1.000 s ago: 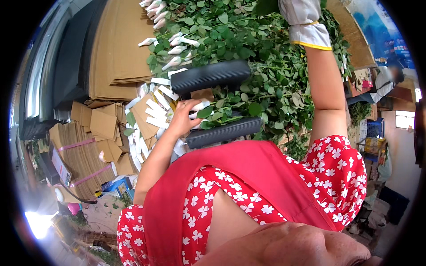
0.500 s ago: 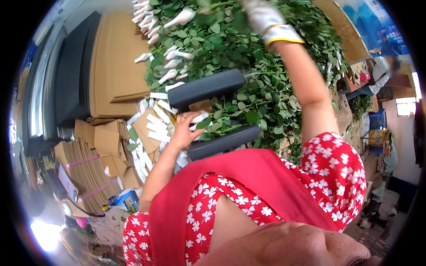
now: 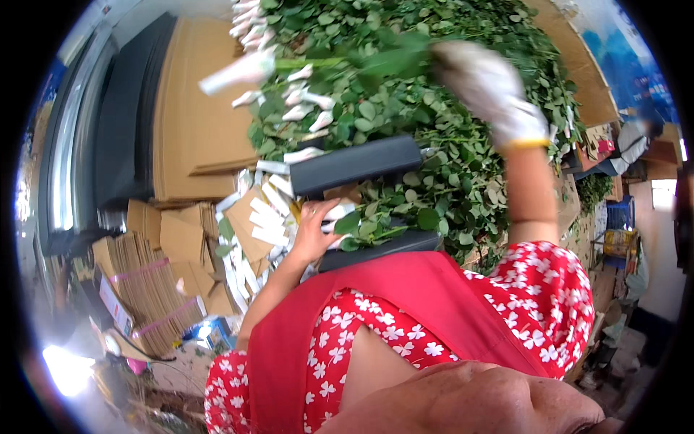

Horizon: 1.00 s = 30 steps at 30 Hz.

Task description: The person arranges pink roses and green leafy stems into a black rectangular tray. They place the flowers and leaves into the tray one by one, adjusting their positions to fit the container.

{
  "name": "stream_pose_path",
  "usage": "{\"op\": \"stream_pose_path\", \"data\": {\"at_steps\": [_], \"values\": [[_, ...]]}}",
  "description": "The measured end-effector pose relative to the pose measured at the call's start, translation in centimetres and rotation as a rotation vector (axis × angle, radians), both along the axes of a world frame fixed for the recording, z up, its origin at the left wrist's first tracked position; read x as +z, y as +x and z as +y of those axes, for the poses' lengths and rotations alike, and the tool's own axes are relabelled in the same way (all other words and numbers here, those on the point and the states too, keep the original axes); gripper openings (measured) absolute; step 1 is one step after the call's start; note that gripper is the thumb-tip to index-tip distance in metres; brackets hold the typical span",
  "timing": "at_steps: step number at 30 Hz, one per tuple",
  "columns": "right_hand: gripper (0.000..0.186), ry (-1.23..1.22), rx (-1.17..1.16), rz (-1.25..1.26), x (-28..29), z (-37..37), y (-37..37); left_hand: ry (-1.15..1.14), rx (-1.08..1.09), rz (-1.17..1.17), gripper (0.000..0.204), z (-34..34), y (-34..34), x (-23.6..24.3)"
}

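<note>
My right hand (image 3: pixel 481 83), in a white glove with a yellow cuff and blurred by motion, grips the stem of a rose (image 3: pixel 237 74) whose head is wrapped in a pale sleeve. That rose lies crosswise above a heap of leafy stems (image 3: pixel 455 184). My bare left hand (image 3: pixel 315 230) curls around white-sleeved rose heads (image 3: pixel 338 213) lying between two black padded bars (image 3: pixel 354 163), their leaves reaching rightward. White paper strips (image 3: pixel 267 233) are scattered just left of that hand.
Flat cardboard sheets (image 3: pixel 202 94) and dark stacked sheets (image 3: pixel 126 108) fill the upper left. Bundled cardboard (image 3: pixel 148 289) sits lower left. More sleeved roses (image 3: pixel 249 18) line the pile's edge. A person (image 3: pixel 630 145) is at the far right, near a blue crate (image 3: pixel 613 213).
My right hand has come down from the top of the view toward me, swinging a rose across above the pile. My left hand stays on the roses between the bars.
</note>
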State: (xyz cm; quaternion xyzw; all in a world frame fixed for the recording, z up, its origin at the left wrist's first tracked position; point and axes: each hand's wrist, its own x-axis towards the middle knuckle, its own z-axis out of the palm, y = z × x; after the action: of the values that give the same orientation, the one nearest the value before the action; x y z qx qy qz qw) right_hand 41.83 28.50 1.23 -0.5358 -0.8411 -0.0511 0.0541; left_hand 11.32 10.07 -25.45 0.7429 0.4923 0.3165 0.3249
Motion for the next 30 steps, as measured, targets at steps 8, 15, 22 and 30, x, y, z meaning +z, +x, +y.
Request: {"op": "stream_pose_path", "data": {"at_steps": [8, 15, 22, 30], "values": [[0.023, -0.354, 0.038, 0.033, -8.2, -11.1, 6.0, -0.172, -0.004, -0.075, 0.061, 0.1, -0.4, -1.2], [0.022, -0.468, -0.133, 0.043, -18.9, -12.5, 7.2, 0.06, 0.001, 0.043, 0.058, 0.2, -0.3, -1.2], [0.037, -0.435, 0.068, -0.418, -17.4, -12.1, 5.2, 0.153, -0.043, 0.157, 0.057, 2.2, -1.2, -2.2], [0.033, -0.349, 0.629, 0.05, -9.5, -10.9, -8.0, 0.054, -0.012, 0.033, 0.055, 1.1, -1.5, -3.0]]}}
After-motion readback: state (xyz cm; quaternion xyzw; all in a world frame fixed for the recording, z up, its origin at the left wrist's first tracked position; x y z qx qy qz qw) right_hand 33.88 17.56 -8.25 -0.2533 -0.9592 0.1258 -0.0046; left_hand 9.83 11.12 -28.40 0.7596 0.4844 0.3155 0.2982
